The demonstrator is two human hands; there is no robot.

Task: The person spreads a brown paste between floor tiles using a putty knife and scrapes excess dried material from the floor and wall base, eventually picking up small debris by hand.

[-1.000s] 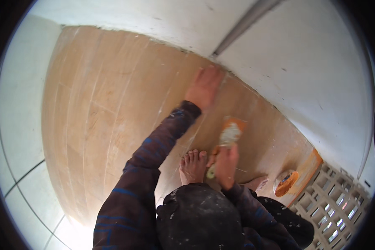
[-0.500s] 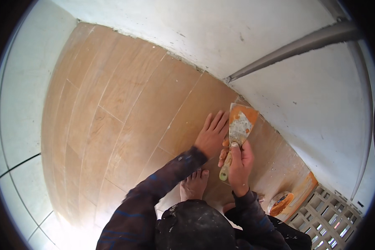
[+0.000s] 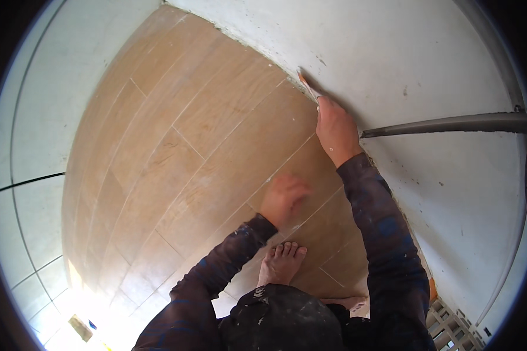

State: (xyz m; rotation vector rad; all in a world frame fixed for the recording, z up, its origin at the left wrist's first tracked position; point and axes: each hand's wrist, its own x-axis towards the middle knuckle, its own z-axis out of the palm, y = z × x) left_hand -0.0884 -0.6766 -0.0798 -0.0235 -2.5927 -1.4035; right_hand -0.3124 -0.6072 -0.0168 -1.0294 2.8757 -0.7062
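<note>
My right hand [image 3: 338, 131] is closed around a putty knife [image 3: 308, 87]. Its blade is seen nearly edge-on, with an orange smear at the tip, against the foot of the white wall [image 3: 386, 64], where the wall meets the floor. The fingers cover the knife's handle. Lower and to the left, my left hand [image 3: 284, 199] is over the wood-look tile floor [image 3: 216, 117], smeared by motion, its fingers seeming bent; I make out nothing in it.
My bare foot [image 3: 282, 263] stands on the tiles below my left hand. A grey strip [image 3: 445, 126] runs across the wall right of my right hand. A pale lattice [image 3: 445, 327] lies at the lower right. Large white tiles [image 3: 38, 140] line the left side.
My right hand has carried the putty knife up and away to the wall's foot, turning its blade edge-on. My left hand has drawn back a little toward me. The view has shifted.
</note>
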